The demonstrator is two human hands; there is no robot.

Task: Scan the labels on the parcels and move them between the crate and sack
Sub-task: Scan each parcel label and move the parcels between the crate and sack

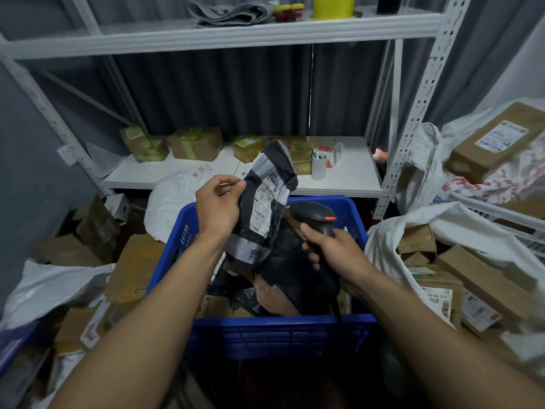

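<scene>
My left hand [218, 205] has thumb and fingertips [233, 183] pinching the upper left edge of a soft parcel [262, 214], a crinkled dark plastic mailer banded with grey tape. It hangs over the blue crate [280, 332], long axis near upright and leaning to the upper right. Its white label [267, 191] runs along that axis and faces me. My right hand [330, 249] is curled round the handle of the black scanner [317, 216], whose head sits just right of the label and a little below it. I judge a slight tilt to the left would bring the label under its beam. The white woven sack [442, 219] of cardboard boxes gapes just right of the crate, nearer the scanner hand.
</scene>
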